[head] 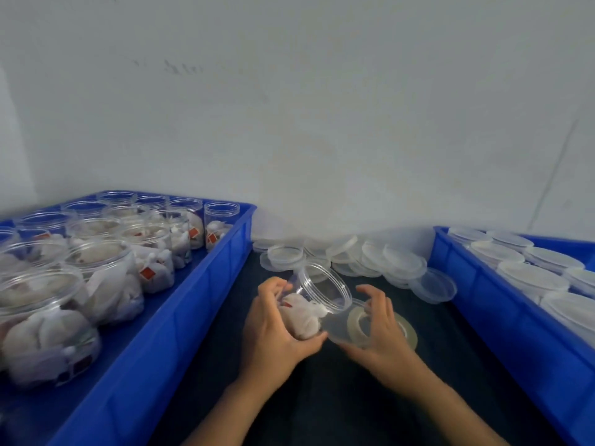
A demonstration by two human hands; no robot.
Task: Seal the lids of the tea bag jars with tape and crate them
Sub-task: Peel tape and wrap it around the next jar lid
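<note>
Lidless tea-bag jar [317,304] in left hand [273,329]

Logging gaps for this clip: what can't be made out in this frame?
- Roll of tape, head view: largely covered by the right hand; whether the hand's grip touches it is unclear.
- Jar in the left hand: base hidden by the palm.
- Left crate and right crate: cut off by frame edges.
- Red tea bag tags: print too small.

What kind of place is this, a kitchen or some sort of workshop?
Most likely a small packing station, not a kitchen. A blue crate holds many open jars of tea bags, loose lids are heaped by a bare wall, and a second blue crate holds lidded jars.
</note>
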